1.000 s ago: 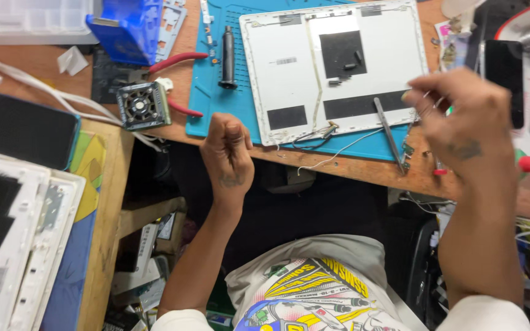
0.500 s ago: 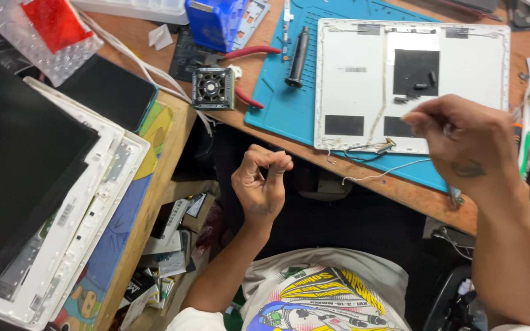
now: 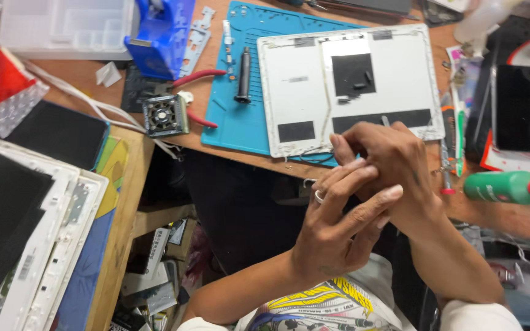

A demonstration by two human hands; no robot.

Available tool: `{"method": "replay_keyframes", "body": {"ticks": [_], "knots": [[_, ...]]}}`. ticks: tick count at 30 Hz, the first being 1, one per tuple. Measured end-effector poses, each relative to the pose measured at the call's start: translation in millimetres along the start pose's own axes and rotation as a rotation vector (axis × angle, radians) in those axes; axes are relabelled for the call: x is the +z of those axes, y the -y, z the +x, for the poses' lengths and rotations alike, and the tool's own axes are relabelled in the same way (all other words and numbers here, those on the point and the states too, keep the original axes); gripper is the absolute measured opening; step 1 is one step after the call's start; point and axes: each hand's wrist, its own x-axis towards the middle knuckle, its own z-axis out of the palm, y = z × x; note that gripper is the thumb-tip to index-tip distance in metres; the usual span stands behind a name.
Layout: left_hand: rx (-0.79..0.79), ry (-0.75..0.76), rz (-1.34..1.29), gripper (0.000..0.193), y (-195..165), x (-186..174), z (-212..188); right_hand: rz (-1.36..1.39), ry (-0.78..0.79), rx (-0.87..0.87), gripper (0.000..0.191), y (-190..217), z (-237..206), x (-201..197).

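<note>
My hands meet just in front of the desk edge. My right hand [image 3: 394, 165] is curled, fingers bent inward, over the near edge of a white laptop lid [image 3: 351, 79]. The lid lies inside-up on a blue work mat [image 3: 240, 122]. My left hand [image 3: 338, 227], a ring on one finger, has its fingers stretched out against the right hand's fingers and back. I see nothing held in either hand; the right palm is hidden. Thin cables [image 3: 305, 156] trail from the lid's near left corner.
On the desk are a small square fan [image 3: 164, 114], red-handled pliers [image 3: 200, 76], a black cylindrical tool [image 3: 243, 73], a blue device [image 3: 161, 30] and a clear organiser box [image 3: 62, 27]. A green bottle [image 3: 504, 187] and a phone [image 3: 515, 107] lie right. An opened white laptop [image 3: 50, 233] sits left.
My left hand rose from below the desk edge and moved right to meet my right hand, uncurling its fingers. The right hand came down toward the lid's near edge. The view shifted.
</note>
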Motion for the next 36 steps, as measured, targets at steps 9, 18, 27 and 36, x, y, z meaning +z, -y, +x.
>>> {"method": "replay_keyframes", "body": {"ticks": [9, 18, 27, 36], "knots": [[-0.109, 0.066, 0.154, 0.056, 15.5, 24.7, 23.6, -0.041, 0.059, 0.007, 0.021, -20.0, -13.1, 18.2], [-0.202, -0.131, 0.097, 0.045, 39.0, -15.9, 39.0, -0.153, -0.006, 0.484, 0.028, -94.9, -9.1, -36.2], [-0.287, -0.207, -0.021, 0.022, 21.8, -45.5, 26.3, -0.160, 0.100, 0.683, 0.026, -134.7, -18.4, -21.9], [-0.298, -0.267, -0.031, 0.018, 22.5, -61.3, 23.1, -0.055, 0.086, 0.556, 0.018, -127.3, -16.7, -39.1]]}}
